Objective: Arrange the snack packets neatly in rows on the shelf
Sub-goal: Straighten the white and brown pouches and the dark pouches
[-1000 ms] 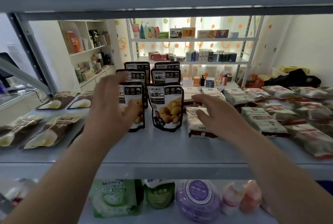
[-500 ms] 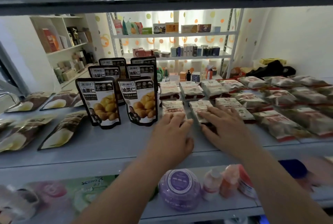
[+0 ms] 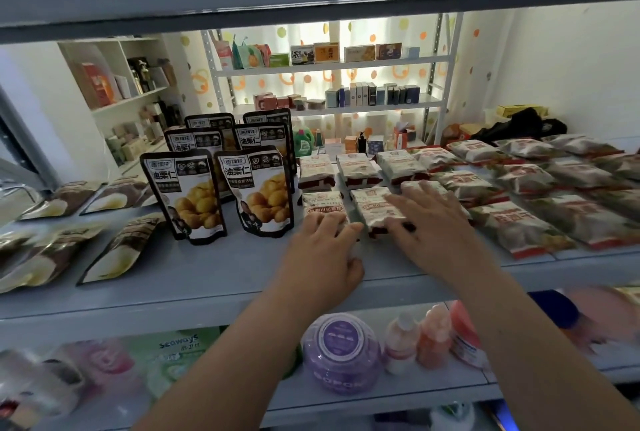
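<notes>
Left hand [image 3: 325, 250] has its fingers curled over the near end of a white-and-red foil snack packet [image 3: 322, 203] and appears to grip it, though the hand hides that edge. Right hand [image 3: 436, 219] lies flat with fingers spread, pressing the neighbouring white-and-red packet [image 3: 372, 207] just beside the first. Both packets lie at the front of the grey metal shelf [image 3: 207, 278], with more rows of similar packets [image 3: 398, 165] behind and to the right. Black-and-white stand-up chestnut pouches [image 3: 188, 195] stand upright just to the left.
</notes>
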The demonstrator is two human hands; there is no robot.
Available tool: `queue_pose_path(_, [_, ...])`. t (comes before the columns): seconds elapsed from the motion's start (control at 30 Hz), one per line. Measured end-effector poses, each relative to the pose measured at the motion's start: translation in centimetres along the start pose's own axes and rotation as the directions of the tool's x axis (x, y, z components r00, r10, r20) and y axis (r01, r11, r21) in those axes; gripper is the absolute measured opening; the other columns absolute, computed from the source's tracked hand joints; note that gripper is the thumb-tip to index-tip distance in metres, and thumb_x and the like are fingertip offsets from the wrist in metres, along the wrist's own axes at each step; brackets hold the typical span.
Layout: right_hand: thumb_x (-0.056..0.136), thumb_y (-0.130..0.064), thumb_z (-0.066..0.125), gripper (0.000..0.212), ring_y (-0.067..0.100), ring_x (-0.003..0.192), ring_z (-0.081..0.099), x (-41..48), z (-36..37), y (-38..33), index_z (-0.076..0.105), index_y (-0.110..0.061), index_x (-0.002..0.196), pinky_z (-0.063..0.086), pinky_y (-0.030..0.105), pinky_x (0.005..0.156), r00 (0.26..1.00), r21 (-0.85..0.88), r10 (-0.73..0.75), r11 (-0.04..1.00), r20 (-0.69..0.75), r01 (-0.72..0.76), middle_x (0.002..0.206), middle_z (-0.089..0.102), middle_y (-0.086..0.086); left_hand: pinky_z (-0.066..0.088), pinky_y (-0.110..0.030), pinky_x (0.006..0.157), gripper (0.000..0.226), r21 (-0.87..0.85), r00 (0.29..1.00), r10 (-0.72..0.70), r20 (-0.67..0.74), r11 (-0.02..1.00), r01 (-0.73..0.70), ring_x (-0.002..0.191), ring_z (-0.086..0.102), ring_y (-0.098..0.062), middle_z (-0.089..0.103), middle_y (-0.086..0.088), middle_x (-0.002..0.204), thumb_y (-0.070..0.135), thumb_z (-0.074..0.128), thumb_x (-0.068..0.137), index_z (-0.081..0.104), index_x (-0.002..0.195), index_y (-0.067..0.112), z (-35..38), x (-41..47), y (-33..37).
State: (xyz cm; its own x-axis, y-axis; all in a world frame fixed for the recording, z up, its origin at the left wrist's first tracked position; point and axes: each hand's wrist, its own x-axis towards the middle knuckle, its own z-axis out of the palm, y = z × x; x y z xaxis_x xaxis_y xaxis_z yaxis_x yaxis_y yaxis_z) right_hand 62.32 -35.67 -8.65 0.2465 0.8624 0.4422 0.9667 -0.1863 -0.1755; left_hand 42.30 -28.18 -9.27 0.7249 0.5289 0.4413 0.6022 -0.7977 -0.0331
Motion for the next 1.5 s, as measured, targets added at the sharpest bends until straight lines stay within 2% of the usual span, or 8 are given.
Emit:
queue_pose_path(0.17, [0.098,-0.046,0.026,0.053,0.031,0.144,0.029,0.0,-0.6,2.9,0.047,-0.03,0.144,0.024,0.05,0.114,0.989,-0.04,0.136,0.99,0.061,-0.133,0.154,0.04,0.004,0.034,-0.038,0.105,0.057,0.01,0.999,0.032,0.02,0.999,-0.032,0.129,0.032,-0.026,0.043,-0.004,0.144,0.041,0.048,0.089,0.043,0.143,0.024,0.0,-0.4,-0.1])
queue_pose_path(0.33, [0.102,-0.037,0.037,0.043,0.025,0.142,0.034,0.0,-1.2,3.7,0.051,-0.029,0.142,0.028,0.038,0.112,0.992,0.029,0.092,0.995,0.091,-0.095,0.151,0.046,-0.001,0.034,-0.039,0.105,0.058,-0.016,0.997,0.046,0.059,0.999,-0.045,0.131,0.029,-0.027,0.041,-0.005,0.145,0.041,0.046,0.089,0.041,0.144,0.022,-0.5,-0.3,-0.1])
queue_pose_path(0.6, [0.101,-0.036,0.042,0.042,0.025,0.14,0.037,0.1,-2.9,3.0,0.052,-0.028,0.141,0.033,0.043,0.109,0.986,0.002,0.052,0.999,0.161,-0.053,0.148,0.048,-0.002,0.027,-0.042,0.112,0.064,-0.052,0.991,0.039,0.129,0.998,-0.033,0.137,0.024,-0.03,0.034,-0.008,0.151,0.041,0.047,0.09,0.031,0.149,0.024,-2.1,-0.4,-0.4])
queue_pose_path(0.8, [0.095,-0.039,0.047,0.036,0.026,0.107,0.061,2.2,-5.3,-2.7,0.062,-0.023,0.124,0.05,0.04,0.086,0.993,0.108,-0.119,0.987,-0.003,0.119,0.12,0.066,0.003,0.038,-0.033,0.099,0.05,-0.136,0.989,0.055,-0.134,0.988,-0.073,0.124,0.042,-0.017,0.051,0.004,0.134,0.042,0.045,0.09,0.047,0.138,0.029,-9.7,-2.1,-4.2])
queue_pose_path(0.97, [0.097,-0.032,0.054,0.025,0.013,0.104,0.06,8.8,-6.9,-9.1,0.065,-0.026,0.119,0.041,0.026,0.082,0.976,0.292,-0.214,0.931,-0.047,0.219,0.114,0.066,-0.007,0.043,-0.019,0.076,0.029,-0.291,0.961,-0.169,-0.22,0.951,0.101,0.094,0.055,0.004,0.059,0.018,0.107,0.044,0.047,0.088,0.056,0.116,0.041,-17.3,-1.5,-12.6])
queue_pose_path(1.17, [0.094,-0.031,0.059,0.028,0.017,0.097,0.061,17.6,-5.7,-12.6,0.062,-0.023,0.121,0.046,0.029,0.076,0.965,0.293,-0.254,0.929,0.062,0.226,0.109,0.065,-0.003,0.047,-0.022,0.065,0.015,-0.272,0.906,-0.405,-0.126,0.892,0.361,0.082,0.062,-0.006,0.064,0.018,0.093,0.029,0.058,0.086,0.063,0.099,0.035,-19.4,2.8,-23.4])
queue_pose_path(1.33, [0.09,-0.037,0.068,0.049,0.015,0.101,0.054,23.2,-2.8,-14.3,0.052,-0.024,0.134,0.04,0.028,0.076,0.928,0.269,-0.295,0.935,0.227,0.231,0.128,0.059,0.002,0.04,-0.019,0.064,0.035,-0.16,0.93,-0.367,0.021,0.917,0.365,0.086,0.06,-0.007,0.063,0.009,0.103,0.032,0.066,0.084,0.061,0.118,0.028,-16.8,6.4,-28.8])
queue_pose_path(1.5, [0.092,-0.028,0.066,0.039,0.014,0.098,0.052,26.5,-0.9,-14.8,0.059,-0.023,0.13,0.036,0.026,0.07,0.873,0.179,-0.345,0.937,0.345,0.299,0.126,0.06,0.001,0.048,-0.024,0.074,0.046,-0.199,0.941,-0.295,0.168,0.924,0.326,0.095,0.06,-0.005,0.061,0.011,0.111,0.038,0.073,0.082,0.057,0.125,0.03,-12.7,8.9,-31.9])
